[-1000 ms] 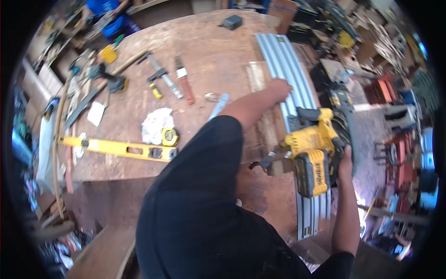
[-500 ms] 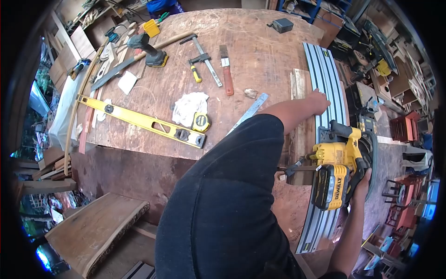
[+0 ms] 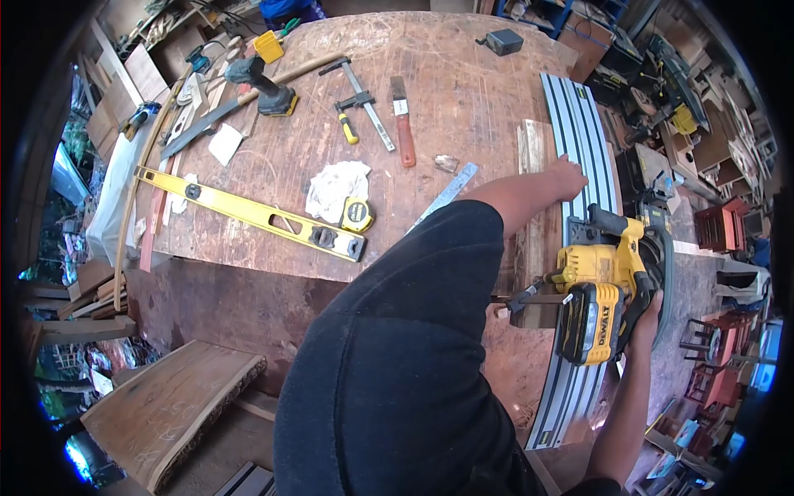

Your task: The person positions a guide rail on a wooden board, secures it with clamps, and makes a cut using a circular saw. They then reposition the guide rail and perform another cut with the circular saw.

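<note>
My left hand (image 3: 567, 179) presses on the silver guide rail (image 3: 576, 124), its fingers curled and close together. Farther down the rail sits a yellow and black DeWalt circular saw (image 3: 597, 273), its battery facing me. My right hand (image 3: 647, 321) is closed round the saw's rear handle; part of its grip is hidden behind the saw. Beneath the rail, a wooden board (image 3: 536, 165) shows along its left side. A clamp (image 3: 529, 299) lies just left of the saw. My dark left sleeve covers the middle of the view.
On the workbench (image 3: 463, 83) lie a yellow level (image 3: 248, 213), tape measure (image 3: 357, 215), white cloth (image 3: 337, 188), metal ruler (image 3: 447, 194), scraper (image 3: 403, 124), bar clamp (image 3: 364, 103) and drill (image 3: 263, 87). A wood slab (image 3: 174, 413) is at the lower left.
The saw and my right hand have shifted slightly up along the rail, toward my left hand. My left hand stays in place on the rail.
</note>
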### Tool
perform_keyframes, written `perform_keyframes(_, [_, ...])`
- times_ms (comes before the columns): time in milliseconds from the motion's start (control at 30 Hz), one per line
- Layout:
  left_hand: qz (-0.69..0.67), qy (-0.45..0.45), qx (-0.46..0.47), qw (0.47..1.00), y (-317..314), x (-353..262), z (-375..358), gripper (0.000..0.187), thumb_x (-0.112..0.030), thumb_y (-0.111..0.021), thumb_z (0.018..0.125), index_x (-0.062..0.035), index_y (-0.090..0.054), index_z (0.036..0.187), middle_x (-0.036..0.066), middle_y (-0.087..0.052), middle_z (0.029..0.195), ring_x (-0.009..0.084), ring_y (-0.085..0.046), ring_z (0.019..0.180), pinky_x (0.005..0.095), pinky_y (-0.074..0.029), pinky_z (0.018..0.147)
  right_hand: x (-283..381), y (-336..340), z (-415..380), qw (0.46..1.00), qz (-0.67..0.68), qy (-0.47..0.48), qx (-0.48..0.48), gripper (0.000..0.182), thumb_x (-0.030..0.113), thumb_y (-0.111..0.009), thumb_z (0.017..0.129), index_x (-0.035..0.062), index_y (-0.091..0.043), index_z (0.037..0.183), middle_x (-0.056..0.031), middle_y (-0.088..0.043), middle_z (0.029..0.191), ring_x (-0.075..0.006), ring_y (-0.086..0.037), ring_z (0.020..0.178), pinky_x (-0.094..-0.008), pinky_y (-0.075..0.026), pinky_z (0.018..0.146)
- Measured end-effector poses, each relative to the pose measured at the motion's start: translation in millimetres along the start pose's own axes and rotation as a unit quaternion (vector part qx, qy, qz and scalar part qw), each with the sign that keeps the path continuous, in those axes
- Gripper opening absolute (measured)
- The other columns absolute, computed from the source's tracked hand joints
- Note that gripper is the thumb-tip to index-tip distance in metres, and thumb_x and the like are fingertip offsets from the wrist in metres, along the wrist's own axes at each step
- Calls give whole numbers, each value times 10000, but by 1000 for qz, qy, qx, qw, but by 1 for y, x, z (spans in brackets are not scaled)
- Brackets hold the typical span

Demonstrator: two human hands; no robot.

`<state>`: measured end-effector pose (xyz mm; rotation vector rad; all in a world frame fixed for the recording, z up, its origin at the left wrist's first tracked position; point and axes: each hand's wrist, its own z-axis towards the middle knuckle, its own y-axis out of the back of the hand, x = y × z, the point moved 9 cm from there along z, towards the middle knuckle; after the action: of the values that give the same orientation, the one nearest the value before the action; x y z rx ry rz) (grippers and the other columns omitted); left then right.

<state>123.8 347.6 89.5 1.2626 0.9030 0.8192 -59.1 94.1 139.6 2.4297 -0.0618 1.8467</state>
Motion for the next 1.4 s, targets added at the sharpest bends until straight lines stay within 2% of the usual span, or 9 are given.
perform_keyframes(100, [-2, -2, 6, 1000, -1, -1, 1, 385, -155, -587, 797, -149, -591, 1182, 135, -574, 1198, 263, -524, 1174, 456, -295, 1069, -2, 1, 4, 999, -8, 4, 35, 615, 667, -425, 880, 73, -583, 853, -2, -542, 677, -114, -517, 581, -230, -410, 522])
perform_keyframes(433, [0, -2, 20, 1000, 0, -5, -1, 396, -152, -593, 794, -161, -589, 1190, 117, -561, 1240, 240, -514, 1193, 454, -261, 1100, 4, -4, 6, 1000, -13, 19, 9, 584, 606, -369, 930, 75, -575, 802, -23, -539, 631, -136, -505, 544, -244, -396, 521])
perform_keyframes(633, [-1, -26, -49, 998, -13, -1, 12, 296, -162, -573, 781, -187, -647, 1067, 76, -654, 1062, 252, -612, 1044, 513, -347, 1022, -9, -6, 12, 999, 12, -25, 33, 643, 662, -345, 901, 74, -574, 776, -18, -544, 603, -144, -512, 507, -261, -406, 477])
perform_keyframes(700, [12, -37, -63, 997, -8, -4, 9, 276, -187, -572, 784, -187, -649, 1049, 64, -658, 1038, 232, -612, 1043, 509, -367, 1002, 0, -5, 8, 1000, -13, 11, -25, 662, 649, -334, 910, 50, -586, 785, -36, -552, 609, -160, -515, 506, -279, -426, 501])
perform_keyframes(800, [41, -37, -30, 998, -5, -8, 4, 398, -173, -577, 785, -180, -592, 1183, 51, -606, 1111, 201, -562, 1110, 472, -342, 1030, -9, -2, 16, 1000, -18, -9, 12, 696, 662, -354, 897, 15, -584, 784, -54, -551, 601, -178, -542, 517, -292, -446, 508])
perform_keyframes(933, [9, -27, -38, 999, 3, -10, -2, 345, -74, -532, 791, -131, -575, 1128, 72, -598, 1135, 224, -553, 1122, 480, -293, 1073, -11, 3, 22, 998, -42, 24, 32, 701, 691, -361, 878, 32, -583, 794, -53, -553, 619, -160, -544, 536, -274, -438, 510])
perform_keyframes(1133, [-12, -25, -58, 998, 9, -12, -7, 356, -80, -534, 793, -120, -550, 1147, 111, -618, 1095, 264, -569, 1103, 500, -271, 1087, -7, -1, 18, 998, -53, 34, 17, 664, 682, -369, 880, 59, -581, 801, -47, -555, 645, -141, -532, 549, -258, -424, 514])
perform_keyframes(1333, [-11, -37, -67, 997, 7, -14, -8, 356, -53, -492, 811, -120, -536, 1158, 109, -615, 1112, 245, -563, 1115, 467, -246, 1107, -3, -4, 20, 998, -51, 46, 16, 682, 676, -363, 886, 37, -596, 837, -52, -560, 652, -147, -541, 560, -261, -446, 542])
perform_keyframes(1400, [13, -25, -46, 999, 2, -12, -7, 434, -61, -510, 813, -151, -500, 1238, 76, -579, 1239, 199, -554, 1141, 454, -246, 1111, -1, -5, 16, 997, -58, 43, 16, 689, 680, -361, 884, 35, -596, 837, -52, -560, 652, -148, -542, 561, -261, -446, 543])
